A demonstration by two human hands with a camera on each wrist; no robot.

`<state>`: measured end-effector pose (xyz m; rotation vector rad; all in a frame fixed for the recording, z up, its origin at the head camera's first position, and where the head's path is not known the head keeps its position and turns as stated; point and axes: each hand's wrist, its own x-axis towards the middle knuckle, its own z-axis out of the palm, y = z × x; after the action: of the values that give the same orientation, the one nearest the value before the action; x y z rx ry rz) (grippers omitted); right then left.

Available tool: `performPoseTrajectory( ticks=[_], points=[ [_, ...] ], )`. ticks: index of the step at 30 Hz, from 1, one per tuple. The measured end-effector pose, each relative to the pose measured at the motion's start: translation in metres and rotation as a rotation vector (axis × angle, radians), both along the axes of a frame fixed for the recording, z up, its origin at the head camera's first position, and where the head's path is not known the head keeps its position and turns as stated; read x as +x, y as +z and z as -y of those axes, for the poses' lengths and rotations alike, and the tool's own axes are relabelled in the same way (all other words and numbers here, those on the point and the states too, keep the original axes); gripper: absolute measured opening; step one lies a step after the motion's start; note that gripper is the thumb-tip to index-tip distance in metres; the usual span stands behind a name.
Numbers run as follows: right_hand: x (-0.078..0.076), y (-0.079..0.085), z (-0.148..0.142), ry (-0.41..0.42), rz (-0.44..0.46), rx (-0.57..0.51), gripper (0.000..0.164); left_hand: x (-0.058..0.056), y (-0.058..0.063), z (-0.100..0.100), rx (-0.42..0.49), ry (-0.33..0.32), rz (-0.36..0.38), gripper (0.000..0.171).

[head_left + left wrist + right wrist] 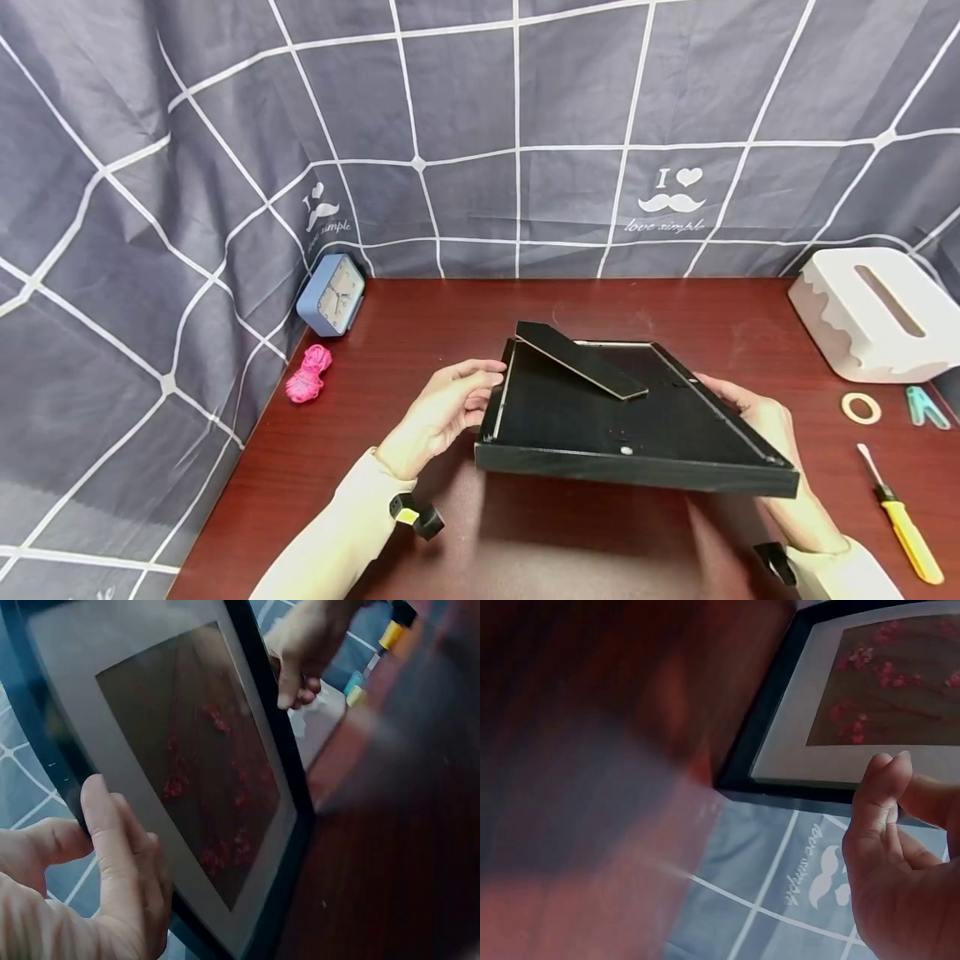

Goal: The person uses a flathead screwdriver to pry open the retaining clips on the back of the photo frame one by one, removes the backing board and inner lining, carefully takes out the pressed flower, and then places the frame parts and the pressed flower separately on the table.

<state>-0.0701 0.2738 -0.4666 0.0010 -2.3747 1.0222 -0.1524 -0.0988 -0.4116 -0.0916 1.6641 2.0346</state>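
A black picture frame (577, 417) is held tilted above the table, its back towards the head camera. The support leg (581, 360) stands out at an angle from the backing. My left hand (446, 408) grips the frame's left side, thumb on one face and fingers on the other. On the opposite side my right hand (765, 425) pinches the edge, partly hidden by the frame in the head view. Both wrist views show the front: a pale mat (187, 877) around a dark picture with red flowers (896, 679).
A blue clock (332, 296) and pink yarn (308, 375) sit at the table's left edge. To the right are a white tissue box (840, 333), a wooden ring (846, 407), a teal clip (917, 406) and a yellow-handled screwdriver (911, 533). Grey curtain (570, 200) hangs behind.
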Motion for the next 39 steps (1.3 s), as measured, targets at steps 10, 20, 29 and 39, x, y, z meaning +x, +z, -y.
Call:
performPoseTrajectory(
  ticks=[10,20,29,39],
  points=[
    [0.009,0.024,-0.006,0.124,0.436,-0.201,0.033,0.002,-0.026,0.012,-0.106,-0.049,-0.050,0.061],
    [0.009,0.020,0.003,0.180,0.640,-0.307,0.048,0.000,-0.046,0.017,-0.225,-0.048,-0.069,0.046],
    [0.004,0.015,0.008,0.179,0.738,-0.169,0.060,0.001,-0.057,0.012,-0.308,-0.028,-0.100,0.043],
    [-0.001,0.013,0.008,0.141,0.700,0.074,0.052,0.008,-0.059,-0.001,-0.466,-0.029,-0.230,0.043]
  ],
)
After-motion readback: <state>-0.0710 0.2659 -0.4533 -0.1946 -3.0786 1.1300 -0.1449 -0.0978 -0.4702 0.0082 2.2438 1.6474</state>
